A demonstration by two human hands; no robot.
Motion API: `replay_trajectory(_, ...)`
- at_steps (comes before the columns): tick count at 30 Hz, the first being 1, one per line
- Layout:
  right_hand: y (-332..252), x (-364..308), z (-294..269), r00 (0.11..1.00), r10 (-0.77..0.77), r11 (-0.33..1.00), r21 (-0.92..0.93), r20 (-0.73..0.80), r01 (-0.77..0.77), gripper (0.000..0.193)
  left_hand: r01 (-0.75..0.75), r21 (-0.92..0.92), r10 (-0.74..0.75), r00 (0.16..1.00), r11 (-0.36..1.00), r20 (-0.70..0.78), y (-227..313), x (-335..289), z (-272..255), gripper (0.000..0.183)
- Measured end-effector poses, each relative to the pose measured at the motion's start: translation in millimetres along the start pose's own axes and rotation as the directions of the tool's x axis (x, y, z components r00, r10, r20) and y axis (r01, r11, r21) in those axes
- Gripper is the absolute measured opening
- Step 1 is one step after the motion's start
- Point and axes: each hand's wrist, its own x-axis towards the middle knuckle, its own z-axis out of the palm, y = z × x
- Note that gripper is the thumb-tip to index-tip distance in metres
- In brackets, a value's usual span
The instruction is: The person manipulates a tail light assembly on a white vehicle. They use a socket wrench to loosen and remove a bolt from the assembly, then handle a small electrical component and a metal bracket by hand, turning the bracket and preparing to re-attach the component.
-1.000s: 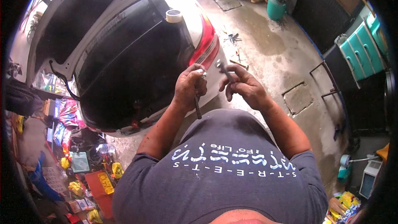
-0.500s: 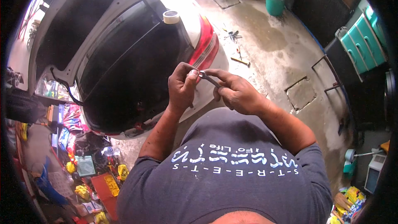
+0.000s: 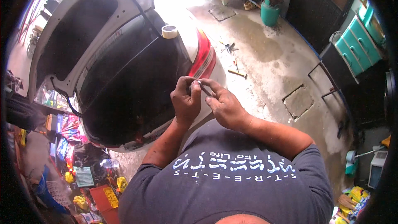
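Observation:
My right hand [image 3: 227,107] is closed around a dark wrench [image 3: 205,90], its shiny end pointing up and left. My left hand [image 3: 186,103] meets that end in a pinch between thumb and fingertips. Whatever small piece sits between the left fingers is too hidden to make out. Both hands are raised in front of my chest, over the rear corner of a white car. Just beyond them is the car's red tail light [image 3: 203,56]. On the edge of the open dark trunk [image 3: 132,83] rests a roll of masking tape [image 3: 169,33].
A hammer [image 3: 237,74] and other tools lie on the concrete floor beyond the car. Farther off stands a green container [image 3: 270,15]. At right is a turquoise drawer unit [image 3: 357,50]. Boxes, bags and a red case [image 3: 101,201] crowd the lower left.
Both hands have come slightly lower in the view, still together. The right fingers have closed in along the wrench, and it now shows more edge-on.

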Motion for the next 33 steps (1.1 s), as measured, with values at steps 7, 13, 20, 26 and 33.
replay_trajectory(7, 2, 10, -6, 0.994, 0.104, 0.994, 0.037, 0.022, -0.105, 0.048, -0.154, 0.226, 0.147, 0.988, 0.962, 0.048, 5, 8, -3, 0.011)
replay_trajectory(13, 23, 19, -24, 0.994, -0.093, 0.932, -0.345, 0.061, 0.108, 0.046, -0.124, 0.183, 0.086, 0.975, 0.975, 0.204, 9, 21, -13, 0.013)
replay_trajectory(20, 15, 18, 9, 0.985, -0.119, 0.987, -0.120, -0.121, 0.104, 0.044, 0.068, -0.055, -0.061, 0.992, 0.996, 0.114, 6, 25, -8, 0.017)
replay_trajectory(26, 14, 23, 17, 0.979, -0.083, 0.992, -0.109, -0.184, 0.064, 0.040, 0.379, -0.398, -0.326, 0.925, 0.836, 0.196, -11, 26, -3, 0.018)
replay_trajectory(33, 28, 33, 17, 0.941, -0.285, 0.956, -0.122, -0.184, 0.265, 0.044, 0.646, -0.744, -0.512, 0.705, 0.174, 0.492, -1, 34, -12, 0.024)
